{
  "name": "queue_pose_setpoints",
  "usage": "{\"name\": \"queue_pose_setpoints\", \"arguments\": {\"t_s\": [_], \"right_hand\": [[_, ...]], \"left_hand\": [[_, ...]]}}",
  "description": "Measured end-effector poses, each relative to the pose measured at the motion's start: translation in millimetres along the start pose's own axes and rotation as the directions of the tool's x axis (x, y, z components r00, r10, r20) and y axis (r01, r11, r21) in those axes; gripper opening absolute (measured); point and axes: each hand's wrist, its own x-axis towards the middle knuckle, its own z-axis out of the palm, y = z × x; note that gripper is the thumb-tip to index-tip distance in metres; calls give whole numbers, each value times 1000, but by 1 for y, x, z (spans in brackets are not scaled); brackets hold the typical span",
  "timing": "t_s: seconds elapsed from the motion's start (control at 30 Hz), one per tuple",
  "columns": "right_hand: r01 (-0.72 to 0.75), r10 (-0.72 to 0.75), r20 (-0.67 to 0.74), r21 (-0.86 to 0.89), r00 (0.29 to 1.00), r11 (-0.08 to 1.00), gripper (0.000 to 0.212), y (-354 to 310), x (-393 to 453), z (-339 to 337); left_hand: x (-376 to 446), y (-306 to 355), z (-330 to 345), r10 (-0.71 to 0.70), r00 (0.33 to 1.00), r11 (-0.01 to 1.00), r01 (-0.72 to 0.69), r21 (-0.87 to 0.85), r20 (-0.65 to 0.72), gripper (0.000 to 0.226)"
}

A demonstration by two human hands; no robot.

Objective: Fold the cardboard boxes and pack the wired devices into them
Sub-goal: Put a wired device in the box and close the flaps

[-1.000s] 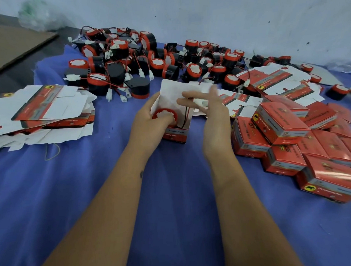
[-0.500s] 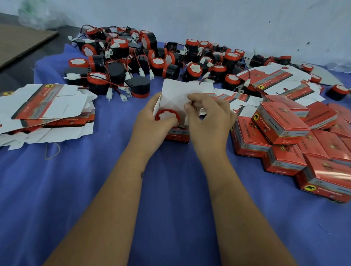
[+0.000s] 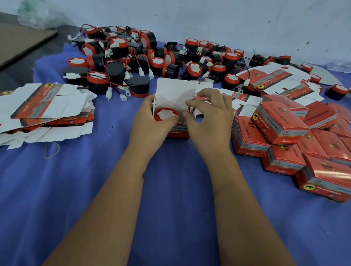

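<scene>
I held the open box (image 3: 177,131) upright on the blue-covered tabletop (image 3: 168,192), directly in front of me. My left hand (image 3: 151,120) gripped its left side, thumb pressed on the red-rimmed device (image 3: 165,114) seated in the opening. My right hand (image 3: 209,118) pinched the device's red wire (image 3: 190,109) between thumb and forefinger, at the box's right edge, just above the opening. The white lid flap (image 3: 174,93) stood raised behind the device, not yet closed.

Progress, as judged from the layout:

1. Done: a pile of closed red boxes (image 3: 290,137) lay stacked to my right, a dozen or so in view. I judged these packed, though their contents were hidden.
2. In hand: one box, device inserted, wire not fully tucked, lid open.
3. Left: a large heap of loose devices (image 3: 153,58) with trailing wires and white connectors lay across the far side of the tabletop. A stack of flat unfolded cartons (image 3: 42,106) sat to my left, and further flat cartons (image 3: 280,80) lay at far right, behind the closed boxes.

My estimate: well under half complete, since the loose devices clearly outnumbered the closed boxes. The immediate step required the wire pushed inside beside the device, then the flap folded down and tucked
</scene>
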Motion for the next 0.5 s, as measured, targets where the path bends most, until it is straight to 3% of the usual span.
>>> {"name": "queue_pose_setpoints", "arguments": {"t_s": [0.17,0.27,0.5], "right_hand": [[-177,147,139,244,979,953,49,-3,1,0],[-220,181,158,284,971,933,39,-1,1,-1],[-116,85,132,247,988,962,10,-1,-1,0]], "left_hand": [[1,-1,1,-6,1000,1000,6,12,-6,52],[1,-1,0,-11,1000,1000,11,19,-4,52],[1,-1,0,-14,1000,999,14,33,12,47]]}}
